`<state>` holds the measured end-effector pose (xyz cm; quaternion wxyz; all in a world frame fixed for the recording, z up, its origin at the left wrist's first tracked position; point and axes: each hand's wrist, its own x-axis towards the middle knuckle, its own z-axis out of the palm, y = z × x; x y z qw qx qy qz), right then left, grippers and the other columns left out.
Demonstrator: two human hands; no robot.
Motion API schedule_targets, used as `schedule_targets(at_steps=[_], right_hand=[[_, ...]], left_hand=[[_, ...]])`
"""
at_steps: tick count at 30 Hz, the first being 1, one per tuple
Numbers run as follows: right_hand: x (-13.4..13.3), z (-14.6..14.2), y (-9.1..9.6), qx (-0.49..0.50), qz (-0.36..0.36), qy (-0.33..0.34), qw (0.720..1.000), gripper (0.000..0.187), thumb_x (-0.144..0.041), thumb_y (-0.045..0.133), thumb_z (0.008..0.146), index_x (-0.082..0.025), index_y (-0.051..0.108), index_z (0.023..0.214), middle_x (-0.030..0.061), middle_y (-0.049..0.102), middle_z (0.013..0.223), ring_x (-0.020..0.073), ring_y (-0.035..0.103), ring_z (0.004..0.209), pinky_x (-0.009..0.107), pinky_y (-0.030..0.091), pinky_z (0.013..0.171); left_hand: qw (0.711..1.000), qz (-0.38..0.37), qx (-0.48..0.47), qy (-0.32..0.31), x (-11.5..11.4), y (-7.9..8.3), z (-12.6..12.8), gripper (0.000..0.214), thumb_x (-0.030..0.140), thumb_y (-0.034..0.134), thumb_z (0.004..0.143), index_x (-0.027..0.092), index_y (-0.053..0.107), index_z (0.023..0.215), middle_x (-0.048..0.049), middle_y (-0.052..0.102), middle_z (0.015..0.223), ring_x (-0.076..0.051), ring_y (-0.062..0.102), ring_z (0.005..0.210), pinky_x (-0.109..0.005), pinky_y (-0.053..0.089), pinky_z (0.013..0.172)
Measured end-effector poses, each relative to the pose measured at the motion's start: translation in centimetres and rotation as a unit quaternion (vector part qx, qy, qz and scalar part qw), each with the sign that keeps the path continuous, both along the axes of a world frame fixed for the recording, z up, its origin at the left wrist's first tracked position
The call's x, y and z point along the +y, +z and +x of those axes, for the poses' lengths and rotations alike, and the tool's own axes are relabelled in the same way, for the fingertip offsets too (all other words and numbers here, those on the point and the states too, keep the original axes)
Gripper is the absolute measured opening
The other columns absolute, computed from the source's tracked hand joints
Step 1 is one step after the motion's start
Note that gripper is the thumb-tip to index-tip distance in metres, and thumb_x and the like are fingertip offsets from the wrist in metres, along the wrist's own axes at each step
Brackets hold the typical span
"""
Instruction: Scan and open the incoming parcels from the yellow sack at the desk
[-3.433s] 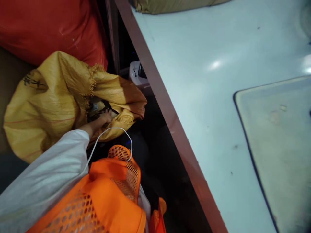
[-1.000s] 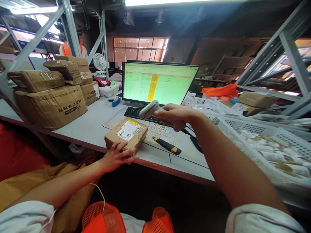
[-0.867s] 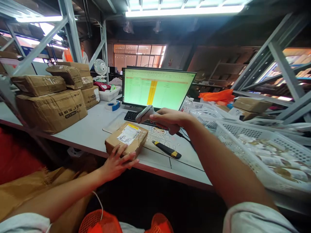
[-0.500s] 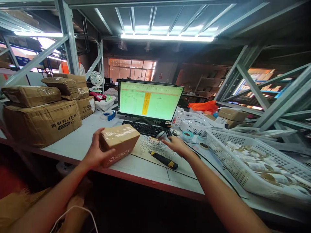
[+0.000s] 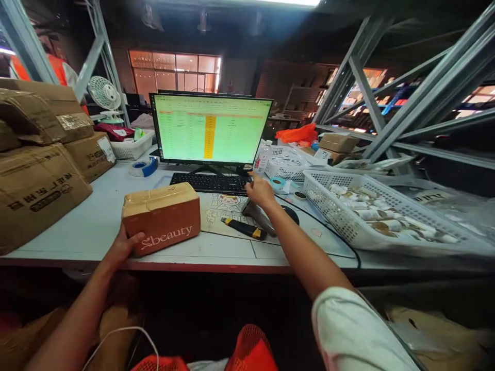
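My left hand (image 5: pixel 124 244) grips the lower left corner of a cardboard box (image 5: pixel 166 226) marked "Sbeauty", standing near the desk's front edge. My right hand (image 5: pixel 260 190) is at the right end of the black keyboard (image 5: pixel 211 181), index finger stretched out and nothing held. Below that hand lies a grey handheld scanner (image 5: pixel 258 216), partly covered by my forearm. A black and yellow utility knife (image 5: pixel 244 228) rests on the printed mat (image 5: pixel 216 219) beside the scanner. Behind the keyboard stands a lit monitor (image 5: pixel 211 129) showing a spreadsheet.
Stacked cartons (image 5: pixel 42 190) fill the desk's left side. Blue tape (image 5: pixel 144 167) lies by the monitor. To the right, a white basket (image 5: pixel 332 206) holds several label rolls, and a black cable (image 5: pixel 328 226) crosses the mat. A small fan (image 5: pixel 103 94) stands behind.
My right hand has let go of the scanner, now lying on the mat, and reached to the keyboard. The box has turned its lettered side towards me. The view has tilted down.
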<state>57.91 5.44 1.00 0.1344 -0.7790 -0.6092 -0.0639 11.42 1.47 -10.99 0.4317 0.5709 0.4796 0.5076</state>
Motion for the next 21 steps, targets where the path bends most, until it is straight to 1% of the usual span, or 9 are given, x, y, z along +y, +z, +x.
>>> schedule_targets(at_steps=[2,4,8,10,12,15,19,20,21], right_hand=[[3.0,-0.2,0.3,0.006,-0.071,0.026,0.997,0.048,-0.024,0.049,0.100,-0.013,0.055,0.147,0.0166,0.066,0.137,0.0295,0.060,0.127,0.033,0.043,0.107],[5.3,-0.4,0.0,0.009,-0.106,0.035,0.994,0.046,-0.021,0.057,0.096,-0.014,0.061,0.141,0.0156,0.067,0.137,0.0278,0.061,0.127,0.030,0.044,0.106],[7.8,-0.8,-1.2,0.003,-0.126,0.003,0.992,0.049,-0.021,0.056,0.098,-0.006,0.057,0.145,0.0259,0.060,0.142,0.0322,0.060,0.129,0.038,0.046,0.105],[8.3,-0.9,-1.6,0.004,-0.149,-0.011,0.989,0.044,-0.024,0.061,0.098,-0.003,0.062,0.137,0.0269,0.062,0.138,0.0326,0.062,0.125,0.041,0.048,0.104],[8.4,-1.1,-1.8,0.004,-0.161,-0.018,0.987,0.042,-0.032,0.064,0.099,-0.006,0.064,0.132,0.0223,0.064,0.136,0.0301,0.063,0.123,0.046,0.049,0.105],[8.2,-1.5,-1.5,0.008,-0.156,-0.010,0.988,0.041,-0.041,0.062,0.101,-0.012,0.065,0.130,0.0152,0.064,0.136,0.0269,0.063,0.124,0.050,0.048,0.107],[7.6,-3.3,0.6,0.028,-0.134,0.032,0.990,0.034,-0.027,0.059,0.098,-0.006,0.072,0.121,0.0223,0.069,0.126,0.0301,0.066,0.117,0.041,0.050,0.101],[7.2,-4.1,1.5,0.033,-0.119,0.048,0.991,0.035,-0.024,0.057,0.097,-0.005,0.072,0.123,0.0231,0.070,0.123,0.0302,0.067,0.116,0.038,0.049,0.099],[6.4,-5.2,2.4,0.036,-0.100,0.065,0.992,0.039,-0.022,0.054,0.097,-0.006,0.070,0.129,0.0212,0.072,0.121,0.0285,0.067,0.113,0.035,0.049,0.098]], left_hand=[[1.000,-0.001,0.010,0.010,0.2,-0.1,-0.2,0.104,0.066,0.080,0.062,0.018,0.044,0.147,-0.0157,0.063,0.136,-0.042,0.056,0.133,-0.056,0.047,0.114],[0.999,0.000,0.029,0.017,0.1,0.0,-0.4,0.101,0.067,0.079,0.062,0.017,0.047,0.144,-0.0159,0.063,0.136,-0.042,0.056,0.133,-0.055,0.047,0.115],[0.999,0.004,0.044,0.018,0.0,-0.2,-0.7,0.097,0.069,0.078,0.064,0.017,0.048,0.141,-0.0158,0.062,0.139,-0.042,0.055,0.135,-0.056,0.044,0.117],[0.999,0.001,0.041,0.009,0.2,-0.4,-0.7,0.095,0.068,0.078,0.065,0.018,0.048,0.140,-0.0158,0.063,0.138,-0.042,0.057,0.132,-0.056,0.047,0.114],[0.999,0.003,0.038,-0.001,0.3,-0.4,-0.7,0.093,0.066,0.079,0.066,0.018,0.048,0.140,-0.0154,0.065,0.136,-0.041,0.059,0.130,-0.054,0.050,0.111],[1.000,0.013,0.028,0.001,0.1,-0.1,-0.4,0.092,0.065,0.079,0.066,0.018,0.050,0.139,-0.0148,0.067,0.132,-0.041,0.060,0.128,-0.052,0.054,0.108],[1.000,0.018,0.016,0.003,-0.5,0.5,0.1,0.092,0.064,0.079,0.067,0.016,0.048,0.140,-0.0159,0.067,0.132,-0.040,0.062,0.126,-0.050,0.055,0.106],[1.000,0.019,0.014,0.003,-0.6,0.6,0.2,0.092,0.064,0.079,0.068,0.016,0.048,0.140,-0.0166,0.066,0.133,-0.040,0.061,0.127,-0.050,0.054,0.107],[1.000,0.020,0.013,0.001,-0.7,0.6,0.2,0.092,0.064,0.079,0.068,0.015,0.047,0.140,-0.0174,0.065,0.134,-0.040,0.061,0.127,-0.050,0.053,0.108]])
